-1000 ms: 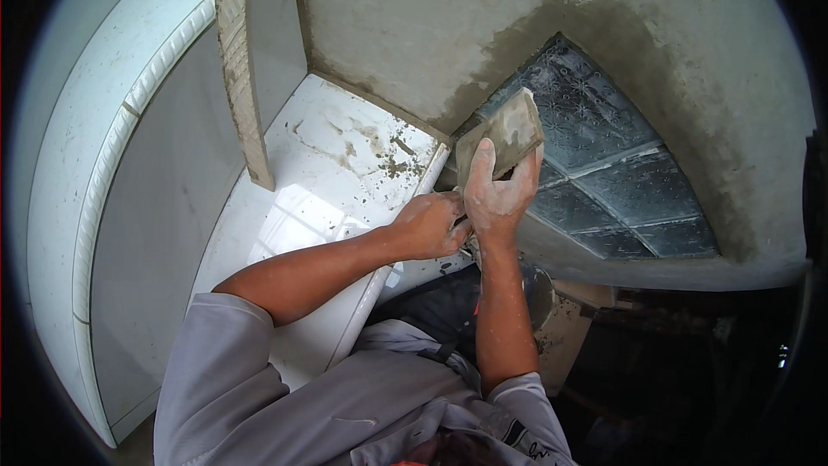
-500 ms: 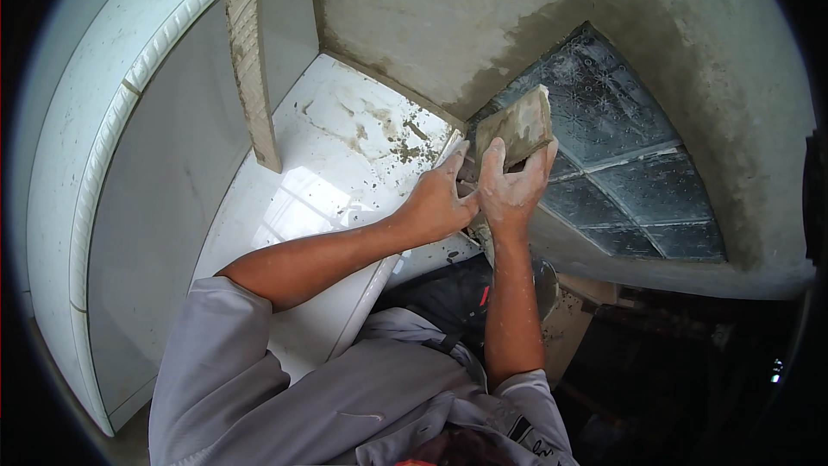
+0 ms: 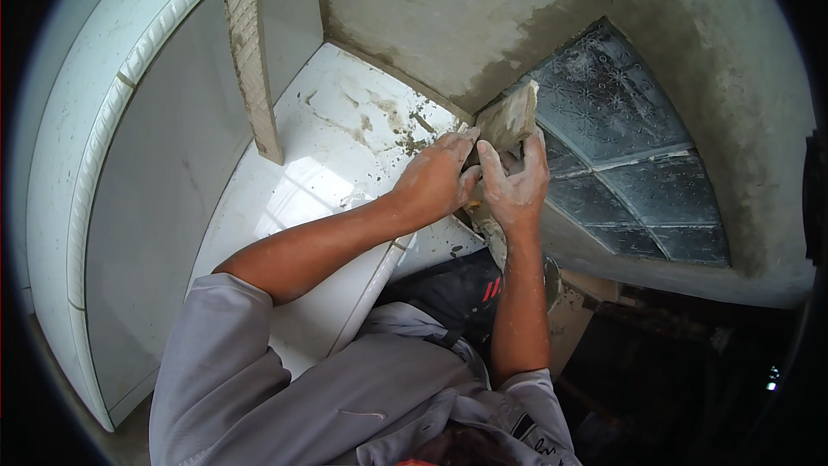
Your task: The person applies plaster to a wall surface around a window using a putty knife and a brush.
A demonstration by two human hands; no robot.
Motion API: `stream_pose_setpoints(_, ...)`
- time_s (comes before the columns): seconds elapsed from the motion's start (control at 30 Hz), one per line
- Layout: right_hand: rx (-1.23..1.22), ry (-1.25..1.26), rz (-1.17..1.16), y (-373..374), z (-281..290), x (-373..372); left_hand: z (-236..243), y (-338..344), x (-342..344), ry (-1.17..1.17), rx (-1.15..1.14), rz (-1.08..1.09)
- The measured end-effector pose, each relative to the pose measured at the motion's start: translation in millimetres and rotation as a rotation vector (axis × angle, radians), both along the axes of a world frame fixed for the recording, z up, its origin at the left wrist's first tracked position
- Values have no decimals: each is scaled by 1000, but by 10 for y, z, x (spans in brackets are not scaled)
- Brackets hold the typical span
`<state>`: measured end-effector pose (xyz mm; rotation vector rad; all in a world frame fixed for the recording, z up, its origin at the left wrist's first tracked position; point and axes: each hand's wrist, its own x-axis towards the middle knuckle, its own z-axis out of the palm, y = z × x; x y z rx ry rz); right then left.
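Observation:
A small tile piece (image 3: pixel 509 116) with a rough, mortar-smeared face stands tilted in the corner between the white tiled ledge and the wall. My right hand (image 3: pixel 517 185) grips its lower edge, thumb on the left and fingers on the right. Close against the piece's left side is my left hand (image 3: pixel 431 174), its fingers and thumb curled. Whatever lies between them is mostly hidden. Pale dust or mortar coats the fingers of both hands. Beneath the hands, rough mortar (image 3: pixel 489 229) shows at the end of the ledge.
Mortar crumbs and smears dot the glossy white ledge (image 3: pixel 310 138). A long mortar-streaked strip (image 3: pixel 252 60) rises from it at the left. Patterned glass panels (image 3: pixel 617 112) sit in the grey plastered wall (image 3: pixel 414 9) at right. A rope-patterned white trim (image 3: pixel 142 56) curves along the far left.
The tile piece has shifted slightly left and tilted, lower in the corner. My right hand has moved down a little, and my left hand has slid up closer to the piece.

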<state>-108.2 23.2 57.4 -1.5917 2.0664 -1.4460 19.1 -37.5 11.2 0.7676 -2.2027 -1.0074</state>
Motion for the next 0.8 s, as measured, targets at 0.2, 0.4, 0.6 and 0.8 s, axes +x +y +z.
stream_pose_setpoints(0.2,-53,-69,1,-69,-182,-17,8,-20,6,-15,14,33)
stream_pose_setpoints(0.4,3,-171,8,-82,115,84,55,-21,23,33,52,41)
stream_pose_setpoints(0.6,-104,-182,-4,-82,328,102,16,-31,45,86,29,41)
stream_pose_setpoints(0.8,-117,-100,5,-33,475,33,57,-16,9,85,41,54)
